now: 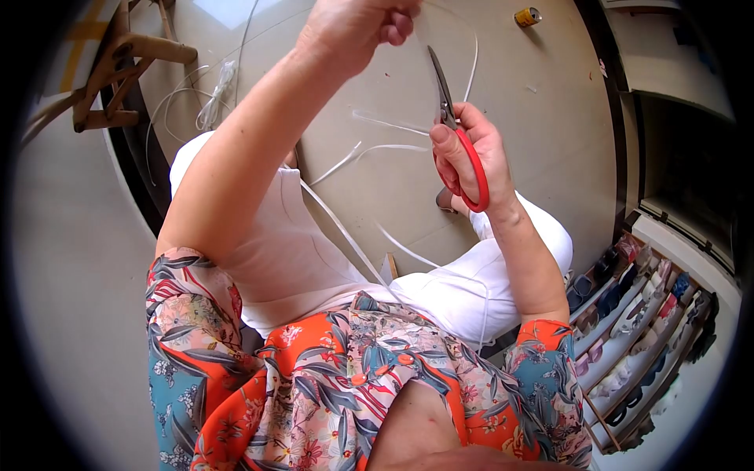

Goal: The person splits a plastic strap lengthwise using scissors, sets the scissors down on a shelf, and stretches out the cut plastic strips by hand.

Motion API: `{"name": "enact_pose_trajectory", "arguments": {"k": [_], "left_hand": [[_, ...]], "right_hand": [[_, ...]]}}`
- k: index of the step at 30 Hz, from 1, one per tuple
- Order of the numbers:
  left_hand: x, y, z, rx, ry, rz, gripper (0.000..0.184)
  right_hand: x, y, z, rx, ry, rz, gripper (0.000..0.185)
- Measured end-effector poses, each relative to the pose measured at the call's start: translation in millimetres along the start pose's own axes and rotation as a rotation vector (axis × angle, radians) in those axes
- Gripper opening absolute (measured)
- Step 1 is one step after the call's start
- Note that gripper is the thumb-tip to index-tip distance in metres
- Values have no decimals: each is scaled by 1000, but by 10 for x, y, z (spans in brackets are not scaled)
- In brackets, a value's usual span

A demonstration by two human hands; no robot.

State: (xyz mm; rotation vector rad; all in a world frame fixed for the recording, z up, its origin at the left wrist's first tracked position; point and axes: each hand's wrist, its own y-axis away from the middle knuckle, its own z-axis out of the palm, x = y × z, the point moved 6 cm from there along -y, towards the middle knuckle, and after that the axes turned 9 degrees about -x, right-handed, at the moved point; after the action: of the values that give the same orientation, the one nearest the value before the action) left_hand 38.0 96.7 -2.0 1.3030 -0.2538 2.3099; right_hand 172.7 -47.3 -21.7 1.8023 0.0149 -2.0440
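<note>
On the floor (561, 149): strip bundle (214, 104) left, can (528, 16) right (scissors (447, 111) between, above).

grey-leaved floral blouse (330, 392) in orange, teal and pink, 2 short sleeves (184, 330), white trousers (275, 259)

Nothing legible; print on yellow can (528, 16) too small.

A yellow can (528, 16) lies on its side on the pale tiled floor (550, 149), near a dark strip (616, 141) that runs along the floor's right edge. Beyond it opens a dark recess (687, 153). At lower right, a rack (593, 412) holds rows of what look like shoes (628, 357). A brown wooden frame (161, 49) stands at upper left.
</note>
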Motion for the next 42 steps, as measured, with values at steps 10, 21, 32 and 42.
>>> {"name": "enact_pose_trajectory", "arguments": {"k": [10, 21, 32, 42], "left_hand": [[-12, 93, 33, 61, -33, 18, 10], [-24, 111, 35, 72, -49, -4, 11], [-68, 171, 98, 51, -63, -16, 11], [-100, 159, 92, 60, -59, -33, 10]], "right_hand": [[32, -16, -11, 12, -46, 23, 48], [42, -10, -2, 4, -34, -17, 46], [-20, -32, -34, 12, -17, -6, 47], [2, -14, -13, -2, -25, -9, 44]]}}
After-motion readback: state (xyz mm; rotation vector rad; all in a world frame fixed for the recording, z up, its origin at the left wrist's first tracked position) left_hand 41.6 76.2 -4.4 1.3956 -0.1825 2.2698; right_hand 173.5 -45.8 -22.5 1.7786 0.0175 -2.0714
